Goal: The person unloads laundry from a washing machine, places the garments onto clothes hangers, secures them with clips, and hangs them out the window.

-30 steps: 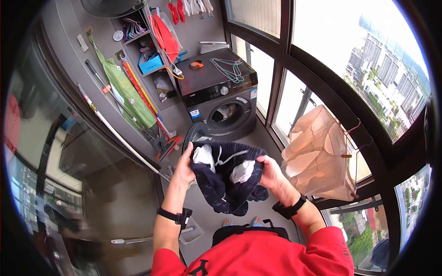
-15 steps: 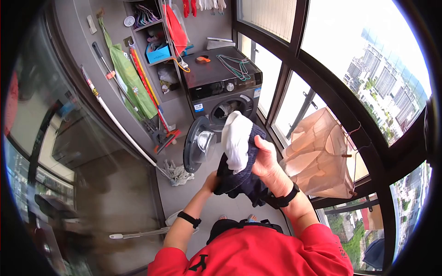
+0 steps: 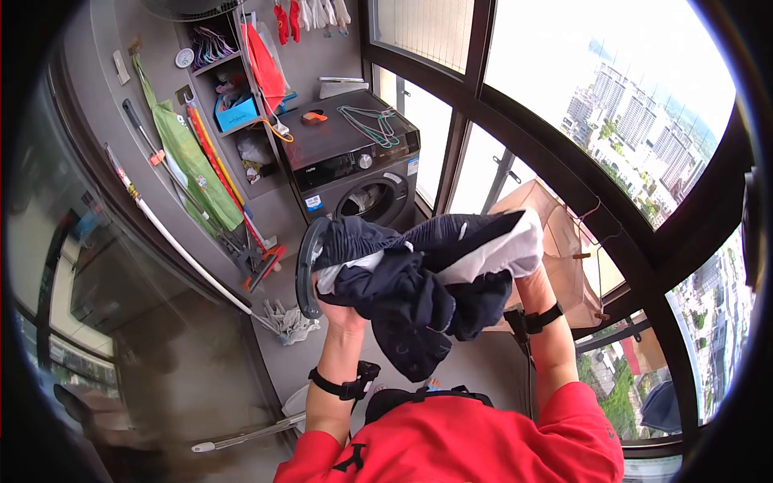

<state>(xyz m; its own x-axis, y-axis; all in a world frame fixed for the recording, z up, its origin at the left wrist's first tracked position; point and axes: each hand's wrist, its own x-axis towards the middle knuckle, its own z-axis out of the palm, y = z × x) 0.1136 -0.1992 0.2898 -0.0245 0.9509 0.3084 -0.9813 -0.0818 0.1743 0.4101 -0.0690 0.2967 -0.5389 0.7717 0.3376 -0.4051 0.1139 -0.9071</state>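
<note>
Dark navy pants (image 3: 415, 290) with an elastic waistband and white inner fabric are stretched out in front of me. My left hand (image 3: 342, 314) grips them at their left end, its fingers partly covered by the cloth. At the right end, my right hand (image 3: 527, 282) holds the white part (image 3: 507, 249), which hides most of its fingers. The loose dark cloth sags between both hands. Behind the pants stands a dark front-loading washing machine (image 3: 354, 169) with laundry (image 3: 366, 196) inside its drum. Its open round door (image 3: 308, 262) is just left of the pants, partly covered by them.
Hangers (image 3: 366, 125) and an orange-and-black roll (image 3: 314, 117) lie on the washer. Brooms and a green apron (image 3: 189, 165) hang along the left wall. A mop (image 3: 290, 322) stands on the floor. Sheer pinkish fabric (image 3: 555, 217) hangs by the right window.
My hands have moved apart, spreading the bunched pants sideways. The white cloth that stuck up in the middle is now at the right end. The view has shifted to the right.
</note>
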